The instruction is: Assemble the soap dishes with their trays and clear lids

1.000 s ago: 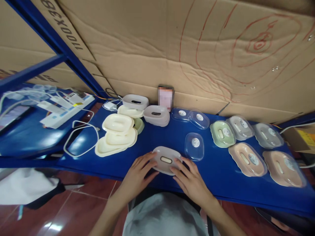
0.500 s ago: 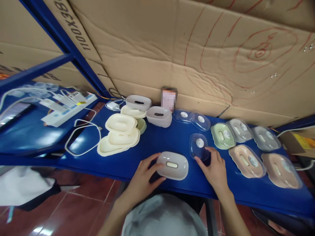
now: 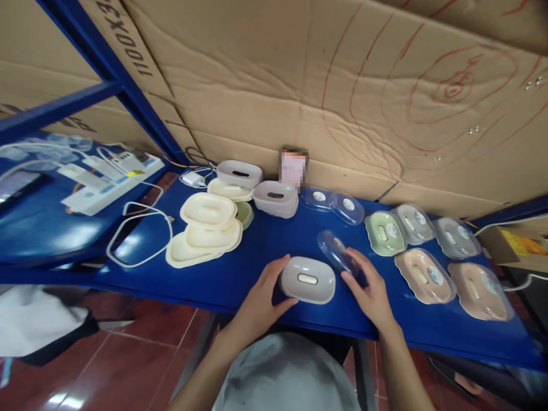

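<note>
A grey oval soap dish [image 3: 309,292] with a cream slot in its middle rests near the table's front edge. My left hand [image 3: 266,294] grips its left end, fingers at the far side and thumb at the near side. In my right hand [image 3: 371,292] a clear plastic lid [image 3: 331,249] with a round label is pinched by its right edge. The lid is tilted up off the table, just beyond the dish's right end and apart from it. Two more clear lids [image 3: 347,209] lie farther back.
Several lidded soap dishes [image 3: 385,233], green, grey and pinkish, stand at the right. To the left are stacked cream trays [image 3: 208,211] and grey dishes [image 3: 275,200]. A phone [image 3: 293,168] leans on the cardboard wall [image 3: 240,85]. A white cable [image 3: 139,264] loops beside a power strip [image 3: 113,185].
My right hand has raised the clear lid from the table and tilted it, moving it slightly left. The grey dish has shifted a little right with my left hand, whose grip has tightened at its end.
</note>
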Tool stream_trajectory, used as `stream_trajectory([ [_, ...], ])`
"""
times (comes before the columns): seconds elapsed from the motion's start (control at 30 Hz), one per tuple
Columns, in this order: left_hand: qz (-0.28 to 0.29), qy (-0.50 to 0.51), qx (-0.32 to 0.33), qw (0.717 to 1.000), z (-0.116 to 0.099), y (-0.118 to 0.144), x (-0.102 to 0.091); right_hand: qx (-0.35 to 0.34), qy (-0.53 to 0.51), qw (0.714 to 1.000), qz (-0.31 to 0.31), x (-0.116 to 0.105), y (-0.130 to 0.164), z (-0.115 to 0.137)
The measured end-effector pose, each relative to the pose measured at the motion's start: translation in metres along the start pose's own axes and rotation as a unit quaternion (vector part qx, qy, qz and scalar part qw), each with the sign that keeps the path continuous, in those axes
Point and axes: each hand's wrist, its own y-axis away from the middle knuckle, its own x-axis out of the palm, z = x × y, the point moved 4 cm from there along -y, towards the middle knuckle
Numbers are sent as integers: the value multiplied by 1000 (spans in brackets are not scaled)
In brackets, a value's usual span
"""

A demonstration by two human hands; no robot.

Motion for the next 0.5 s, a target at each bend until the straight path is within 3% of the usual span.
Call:
stream_trajectory([
  [0.1, 4, 12, 6, 1000, 0, 1, 1, -119, -9, 988, 99, 8, 16, 28],
  [0.2, 9, 10, 19, 1000, 1, 1, 0, -203, 42, 968, 142, 16, 30, 49],
  [0.33, 30, -3, 32, 999, 4, 1, -1, -247, 110, 951, 151, 22, 32, 53],
  [0.5, 51, -21, 33, 998, 11, 0, 0, -250, 118, 950, 145, 28, 30, 45],
])
